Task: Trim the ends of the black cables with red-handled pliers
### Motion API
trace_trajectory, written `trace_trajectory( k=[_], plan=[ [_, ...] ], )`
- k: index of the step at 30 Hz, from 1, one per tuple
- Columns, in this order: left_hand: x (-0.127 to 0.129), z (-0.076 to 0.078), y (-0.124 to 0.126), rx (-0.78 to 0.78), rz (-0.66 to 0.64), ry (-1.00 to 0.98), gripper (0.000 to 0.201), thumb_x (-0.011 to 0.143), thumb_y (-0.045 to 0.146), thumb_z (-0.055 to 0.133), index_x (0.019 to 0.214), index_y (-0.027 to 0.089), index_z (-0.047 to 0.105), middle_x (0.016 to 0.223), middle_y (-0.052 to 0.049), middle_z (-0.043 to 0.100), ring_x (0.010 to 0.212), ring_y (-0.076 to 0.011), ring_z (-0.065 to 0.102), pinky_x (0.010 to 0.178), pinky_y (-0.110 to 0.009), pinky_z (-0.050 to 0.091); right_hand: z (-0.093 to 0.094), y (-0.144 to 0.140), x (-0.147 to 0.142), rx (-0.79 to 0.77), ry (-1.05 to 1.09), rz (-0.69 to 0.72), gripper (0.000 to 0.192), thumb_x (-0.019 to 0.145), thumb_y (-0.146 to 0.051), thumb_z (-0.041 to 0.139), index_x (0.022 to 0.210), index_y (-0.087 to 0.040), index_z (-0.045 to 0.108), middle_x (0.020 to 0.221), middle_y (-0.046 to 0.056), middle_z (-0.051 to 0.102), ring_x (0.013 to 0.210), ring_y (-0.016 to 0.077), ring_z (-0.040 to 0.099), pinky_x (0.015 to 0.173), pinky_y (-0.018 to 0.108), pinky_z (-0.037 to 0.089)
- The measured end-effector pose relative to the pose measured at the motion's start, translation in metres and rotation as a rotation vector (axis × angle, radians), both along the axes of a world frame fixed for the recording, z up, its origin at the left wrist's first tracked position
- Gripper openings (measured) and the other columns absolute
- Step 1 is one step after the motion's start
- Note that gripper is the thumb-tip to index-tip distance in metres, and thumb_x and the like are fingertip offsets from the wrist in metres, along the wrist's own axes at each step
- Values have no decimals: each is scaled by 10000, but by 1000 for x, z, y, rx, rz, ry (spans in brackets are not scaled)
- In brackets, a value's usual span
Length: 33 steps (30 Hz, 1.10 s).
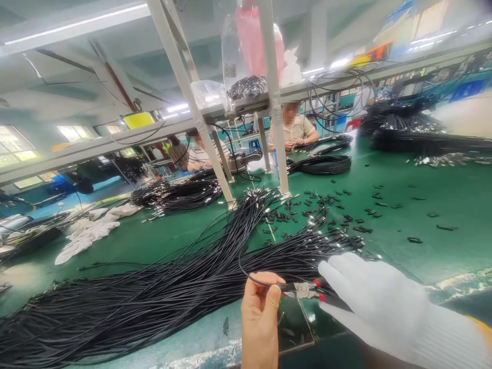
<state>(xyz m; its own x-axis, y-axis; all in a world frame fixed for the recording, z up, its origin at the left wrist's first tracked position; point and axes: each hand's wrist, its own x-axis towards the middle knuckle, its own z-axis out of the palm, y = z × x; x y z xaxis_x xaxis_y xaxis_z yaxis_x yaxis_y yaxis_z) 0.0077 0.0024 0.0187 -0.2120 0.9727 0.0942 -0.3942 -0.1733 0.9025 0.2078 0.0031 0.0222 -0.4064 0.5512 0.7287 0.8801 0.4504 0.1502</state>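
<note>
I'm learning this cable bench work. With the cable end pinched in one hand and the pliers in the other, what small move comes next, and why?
Probably squeeze the pliers shut: the gloved right hand holds them with their tip at the cable end that the bare left hand pinches, so the cable looks lined up.

The bare left hand (260, 312) is raised upright, thumb and forefinger pinched together. The right hand (369, 297), in a white glove, reaches leftward, fingers curled closed.

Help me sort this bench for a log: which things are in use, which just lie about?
In use: left hand pinching a black cable; gloved right hand holding red-handled pliers.

Lying about: cable heap, small black pieces, white cloths.
</note>
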Motion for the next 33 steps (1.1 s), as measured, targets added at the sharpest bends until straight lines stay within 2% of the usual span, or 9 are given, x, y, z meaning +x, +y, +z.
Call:
trace_trajectory(
  k=[4,7,12,16,19,22,25,29,33],
  plan=[
    [4,0,1,-13,48,18,337,689,505,927,794,233,759,798,19,730,722,-113,627,700,-156,499,-2,2,1,-7,-19,8,307,1072,-382,311,1098,-200,557,1008,98,674,768,240,600,621,374,281],
    [7,-2,3,-7,97,37,368,679,537,921,787,228,753,774,21,722,690,-110,615,678,-157,505,0,4,-1,-17,6,-14,397,1084,-390,212,1039,-220,568,997,95,682,747,240,592,611,375,269],
    [10,-4,6,32,157,94,432,680,594,897,768,205,733,747,17,701,650,-104,606,639,-161,511,5,6,-4,81,1,-31,400,1083,-443,269,903,-247,567,765,15,640,590,194,503,565,373,249],
    [17,-6,9,28,233,62,475,633,619,912,742,200,716,678,28,678,599,-96,590,584,-154,506,9,11,-9,156,18,-70,451,1087,-421,211,946,-226,592,797,35,642,674,207,514,628,374,309],
    [24,-8,12,31,274,22,492,595,620,929,720,198,709,670,29,689,577,-85,589,554,-144,498,5,15,-8,189,8,-115,455,1087,-389,176,928,-228,571,804,45,644,672,212,484,632,382,303],
    [29,-9,14,24,256,-33,485,559,594,956,695,196,714,645,34,692,544,-71,578,530,-136,484,-2,19,-2,180,-38,-114,290,1048,-238,286,839,-252,487,728,19,590,634,211,449,601,378,268],
    [29,-12,13,25,208,-67,445,560,553,973,677,198,733,619,32,696,519,-66,588,516,-131,482,-7,19,7,153,-51,-101,161,873,-148,500,801,-267,420,663,-14,510,588,208,419,574,374,228],
    [22,-19,9,19,53,-103,420,543,498,1000,815,224,836,652,-3,747,527,-94,651,543,-161,524,-8,13,16,25,-25,-105,307,640,-218,678,792,-286,420,666,-49,517,526,189,410,535,351,154],
    [19,-21,5,-15,24,-15,392,504,493,1011,723,211,849,656,-22,761,559,-121,683,580,-184,561,-1,5,18,-61,-3,-87,346,598,-240,750,780,-299,461,660,-67,555,529,180,461,515,336,135]
  ],
)
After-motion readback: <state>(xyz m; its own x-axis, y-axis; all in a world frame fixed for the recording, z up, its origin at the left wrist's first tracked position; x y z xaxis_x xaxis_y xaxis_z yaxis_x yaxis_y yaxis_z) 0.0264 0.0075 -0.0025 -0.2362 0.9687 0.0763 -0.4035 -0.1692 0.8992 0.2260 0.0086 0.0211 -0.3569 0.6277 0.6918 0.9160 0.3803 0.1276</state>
